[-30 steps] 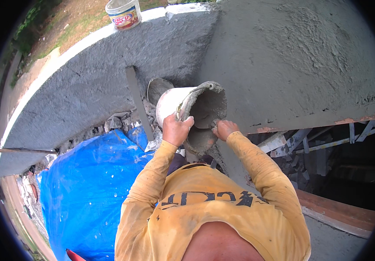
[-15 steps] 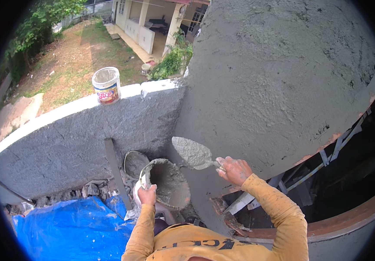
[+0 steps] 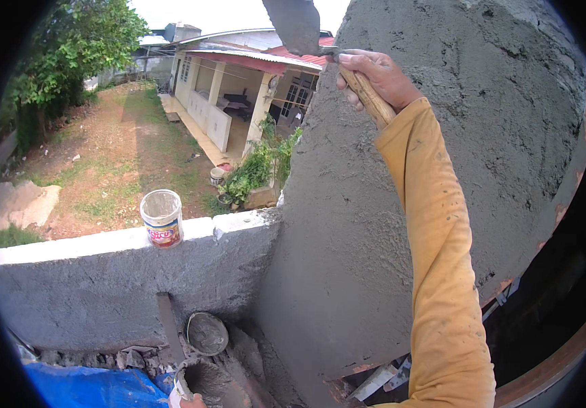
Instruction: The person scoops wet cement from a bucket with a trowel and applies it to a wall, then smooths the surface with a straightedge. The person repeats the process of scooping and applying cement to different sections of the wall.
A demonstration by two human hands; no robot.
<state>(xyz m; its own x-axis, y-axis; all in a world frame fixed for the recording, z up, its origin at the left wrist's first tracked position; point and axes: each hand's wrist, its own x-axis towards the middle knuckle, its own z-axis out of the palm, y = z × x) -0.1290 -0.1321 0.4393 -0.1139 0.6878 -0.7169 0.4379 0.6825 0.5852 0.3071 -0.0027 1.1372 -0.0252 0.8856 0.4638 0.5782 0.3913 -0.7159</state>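
Note:
High up in front of me, my right hand (image 3: 378, 80) grips the wooden handle of a masonry trowel (image 3: 295, 26). Its grey-coated blade reaches left past the upper edge of a tall wall (image 3: 367, 224) covered in wet grey mortar. At the lower edge my left hand (image 3: 192, 401), only partly in view, holds the rim of a mortar bucket (image 3: 212, 382). The bucket is tilted and has grey mortar inside. Just beyond it stands a second bucket (image 3: 207, 333), also smeared with mortar.
A plastic tub (image 3: 161, 219) stands on the white-topped low wall (image 3: 89, 285). Against that wall leans a flat bar (image 3: 170, 326). Blue tarp (image 3: 89, 386) and rubble (image 3: 129, 358) lie at lower left. At right is a dark opening (image 3: 544, 306). A house (image 3: 238, 88) and yard lie beyond.
My right hand has raised the trowel from beside the bucket to the top of the tall wall. The view has tilted up, so the bucket and left hand sit lower in it.

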